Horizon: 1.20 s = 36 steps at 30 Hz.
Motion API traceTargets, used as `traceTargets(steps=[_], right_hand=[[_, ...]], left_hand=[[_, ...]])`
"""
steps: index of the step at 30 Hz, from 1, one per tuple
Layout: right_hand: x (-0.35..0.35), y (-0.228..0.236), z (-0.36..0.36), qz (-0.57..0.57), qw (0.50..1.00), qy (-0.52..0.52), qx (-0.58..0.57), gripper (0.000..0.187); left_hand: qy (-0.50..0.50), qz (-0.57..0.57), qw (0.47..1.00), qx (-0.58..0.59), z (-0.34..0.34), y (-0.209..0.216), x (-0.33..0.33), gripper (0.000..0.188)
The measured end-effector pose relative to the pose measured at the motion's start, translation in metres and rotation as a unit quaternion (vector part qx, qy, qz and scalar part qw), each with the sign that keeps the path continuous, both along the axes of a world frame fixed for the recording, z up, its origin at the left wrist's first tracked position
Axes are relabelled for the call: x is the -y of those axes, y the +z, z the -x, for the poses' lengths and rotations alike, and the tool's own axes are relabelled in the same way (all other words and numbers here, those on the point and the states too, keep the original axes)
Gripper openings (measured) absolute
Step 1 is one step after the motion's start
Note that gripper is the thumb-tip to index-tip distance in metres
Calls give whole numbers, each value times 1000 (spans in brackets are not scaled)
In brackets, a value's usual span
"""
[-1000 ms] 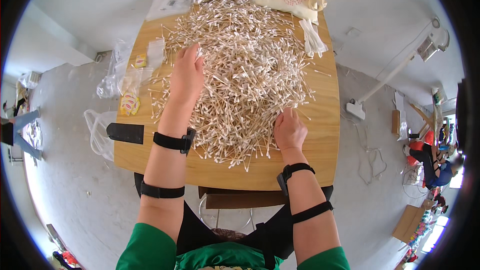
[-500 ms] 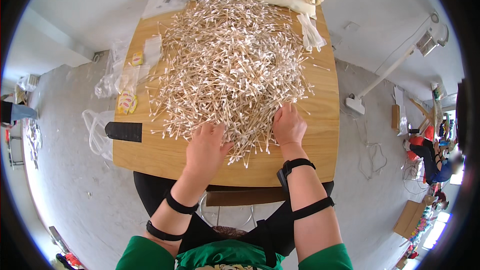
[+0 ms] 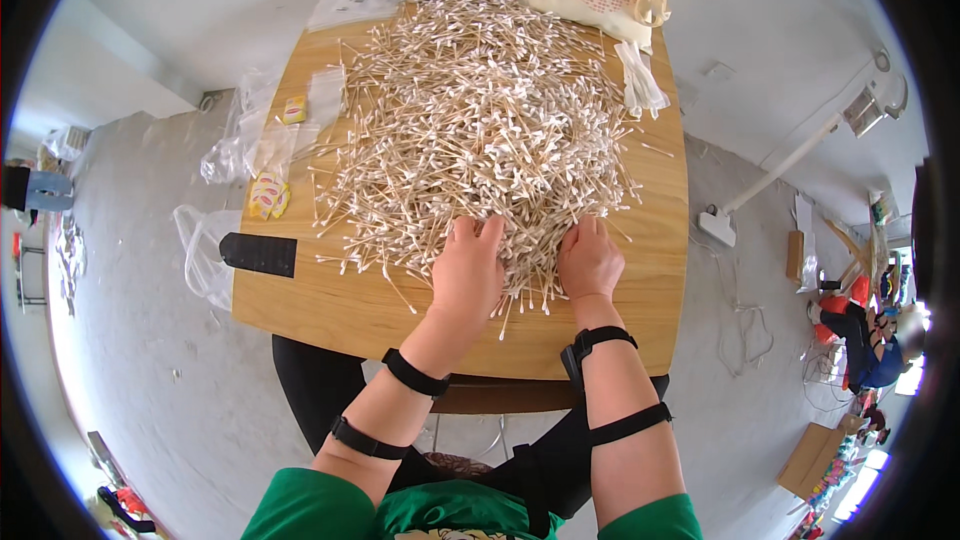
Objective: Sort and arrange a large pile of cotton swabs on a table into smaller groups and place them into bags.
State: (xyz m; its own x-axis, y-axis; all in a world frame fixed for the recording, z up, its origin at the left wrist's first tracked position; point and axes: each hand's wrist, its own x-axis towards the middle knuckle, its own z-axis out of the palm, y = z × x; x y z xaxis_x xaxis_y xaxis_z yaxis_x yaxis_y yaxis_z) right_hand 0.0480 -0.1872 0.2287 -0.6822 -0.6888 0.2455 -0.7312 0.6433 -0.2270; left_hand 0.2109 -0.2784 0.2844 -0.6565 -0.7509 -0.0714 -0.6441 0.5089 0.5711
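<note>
Grip half hidden as left hand point(image 3: 468, 272) and right hand point(image 3: 591, 262) meet swab heap point(image 3: 480, 140)

Fingers press into the heap's near edge, watched by me from far off through the head camera. Near the middle of that edge, the left hand points two parted fingers among the swabs; toward the edge's right end, the right hand curls downward, fingertips at the sticks. I cannot tell whether either pinches anything, since the hands cover their own contact. Between them, a tongue of swabs juts from the heap toward the person, sticks crossing at mixed angles on the wooden table point(image 3: 645, 315).

Good handling here, as I judge it, means taking hold by the bare tan shafts, leaving the cotton tips clean and unsquashed. I would draw from the thinner fringe rather than the crowded crown, where a tug could drag neighbours loose. A light pinch should do; the sticks look slim enough to snap. I would also keep the left forearm clear of the yellow cards point(image 3: 268, 197) and clear bags point(image 3: 325, 96), left of the heap, and mind one stray swab point(image 3: 657, 150) off its right side.
</note>
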Motion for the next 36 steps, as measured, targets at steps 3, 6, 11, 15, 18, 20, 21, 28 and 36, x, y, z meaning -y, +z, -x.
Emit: traceTargets(steps=[3,6,11,15,18,20,21,28,36], right_hand=[[-2,0,1,12,1000,2,-13,9],[-1,-1,1,-2,1000,-5,-25,9],[-1,-3,2,3,999,0,-39,10],[-2,-3,3,18,999,9,-42,10],[-1,-2,2,19,999,8,-48,10],[-1,-3,1,18,999,8,-48,10],[0,-3,1,18,999,9,-47,10],[-3,-2,3,15,999,5,-40,10],[-1,-1,2,5,1000,1,-24,9]], left_hand=[[16,-26,999,-16,5,12,14,43],[24,-45,995,-90,5,26,36,35],[16,-106,980,-165,9,66,68,31],[29,-148,967,-205,10,85,86,30],[53,-154,967,-196,6,83,102,30],[76,-117,963,-231,2,80,106,31],[76,-118,963,-231,-2,79,109,31],[58,47,986,-148,-21,64,127,43],[89,142,985,-39,-58,21,103,11]])
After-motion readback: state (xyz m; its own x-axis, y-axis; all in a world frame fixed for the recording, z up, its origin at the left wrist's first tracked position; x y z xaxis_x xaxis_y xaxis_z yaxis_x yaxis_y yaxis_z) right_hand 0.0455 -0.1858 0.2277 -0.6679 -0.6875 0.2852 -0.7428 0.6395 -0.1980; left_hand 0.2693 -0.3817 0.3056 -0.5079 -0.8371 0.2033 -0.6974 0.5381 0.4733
